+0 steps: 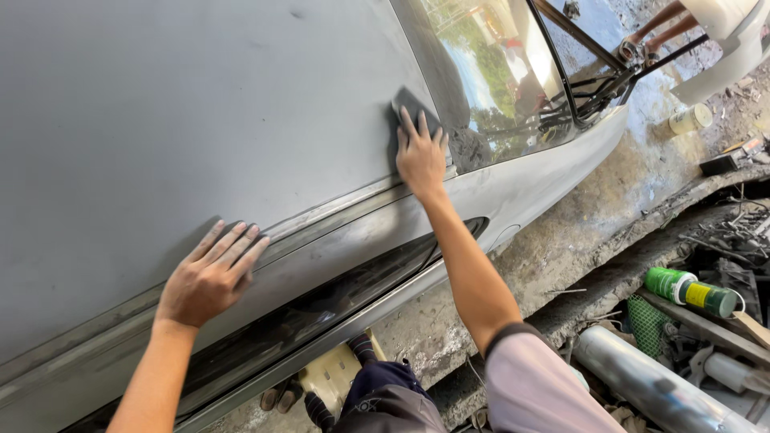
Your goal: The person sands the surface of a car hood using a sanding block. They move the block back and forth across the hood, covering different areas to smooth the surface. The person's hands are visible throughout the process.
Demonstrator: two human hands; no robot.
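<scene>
- Pressing my right hand [420, 156] flat on a dark sanding pad [411, 107], I hold it against the grey car body panel [184, 112], just beside the edge of the window glass [497, 80] and right above the seam where the panel meets the lower trim.
- My right grip is not clenched: the fingers are spread and laid over the pad, pinning it to the metal rather than wrapping round it.
- My left hand [212, 277] holds nothing; its grip is released, palm and fingers splayed on the panel lower down and well to the left, bracing me against the car.
- I judge the step in hand to be rubbing down the primed surface near the glass; the panel looks matt and dull all over, so the work seems well along here.
- The next stroke, as I judge it, calls for even pressure and keeping the pad's edge off the glass and the seam line.
- Counted: one pad, two hands of mine, one window pane in view.
- On the ground to the right lie one green spray can [691, 290], one pale round tin [688, 119] and one silvery cylinder [650, 383], all well apart from my hands.
- My knee and a dark shoe show below.
</scene>
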